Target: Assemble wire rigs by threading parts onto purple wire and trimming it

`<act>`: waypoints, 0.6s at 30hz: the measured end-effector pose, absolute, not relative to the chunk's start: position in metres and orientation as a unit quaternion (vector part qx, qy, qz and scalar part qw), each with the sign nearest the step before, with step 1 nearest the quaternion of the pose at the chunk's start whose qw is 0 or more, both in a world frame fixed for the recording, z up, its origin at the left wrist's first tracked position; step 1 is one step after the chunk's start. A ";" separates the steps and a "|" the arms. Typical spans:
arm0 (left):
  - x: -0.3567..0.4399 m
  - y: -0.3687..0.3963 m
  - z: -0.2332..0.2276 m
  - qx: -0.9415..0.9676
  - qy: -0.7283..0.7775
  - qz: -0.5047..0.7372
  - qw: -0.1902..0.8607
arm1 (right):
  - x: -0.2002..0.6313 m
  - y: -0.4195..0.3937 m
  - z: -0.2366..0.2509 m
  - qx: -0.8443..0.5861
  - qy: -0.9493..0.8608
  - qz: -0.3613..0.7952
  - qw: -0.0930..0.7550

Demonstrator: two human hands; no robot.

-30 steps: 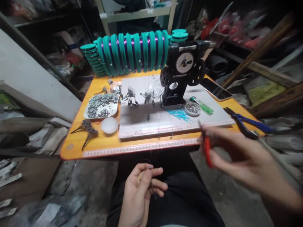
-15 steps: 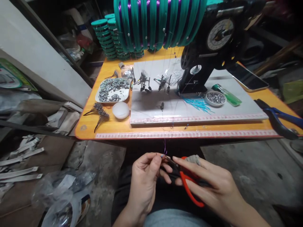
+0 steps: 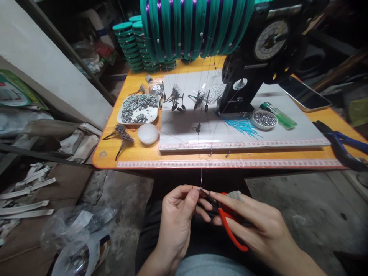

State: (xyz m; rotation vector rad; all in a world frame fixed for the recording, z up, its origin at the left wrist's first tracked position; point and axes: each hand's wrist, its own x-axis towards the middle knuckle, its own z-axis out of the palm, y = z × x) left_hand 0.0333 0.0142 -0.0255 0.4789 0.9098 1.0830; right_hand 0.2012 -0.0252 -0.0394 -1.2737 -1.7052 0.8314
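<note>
Line: a thin purple line (image 3: 201, 177) hangs from the table edge down to the hands, over the person's lap; its lower end carries a tiny blue bead, hard to make out.
Left hand: the left hand (image 3: 176, 218) pinches the line's end between thumb and forefinger, the other fingers curled loosely beneath.
Right hand: the right hand (image 3: 253, 224) is wrapped round red-handled pliers (image 3: 227, 224), forefinger stretched along the top; the tips touch the line right at the left pinch.
Change: a second ago the right hand was up at the table edge with the pliers and the left waited alone below; half a second ago the two had met, and now they sit almost as then, the pliers only a touch closer in. To my eye the fetching is over and the fine work on the line's end is under way.
Table: an orange table (image 3: 135, 155) with tape measures along its front, and a pale mat (image 3: 184, 132) on it.
On it: a tray (image 3: 139, 109) of grey sinkers, a white lid (image 3: 147, 133), a small dish (image 3: 264, 119) of shot, a green lighter (image 3: 278, 115), blue pliers (image 3: 343, 147), a phone (image 3: 304, 94).
Behind: teal spools (image 3: 195, 27) wound with purple line, beside a black winder (image 3: 258, 53).
</note>
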 end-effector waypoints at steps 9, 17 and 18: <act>0.030 0.014 -0.040 0.373 0.464 0.497 0.631 | 0.258 -0.012 -0.016 -0.621 -0.654 0.168 0.398; 0.038 -0.003 -0.063 0.476 0.534 0.475 0.512 | 0.382 0.071 0.024 -0.713 -0.649 -0.126 0.235; 0.035 -0.005 -0.068 0.494 0.534 0.465 0.505 | 0.391 0.084 0.024 -0.710 -0.660 -0.119 0.217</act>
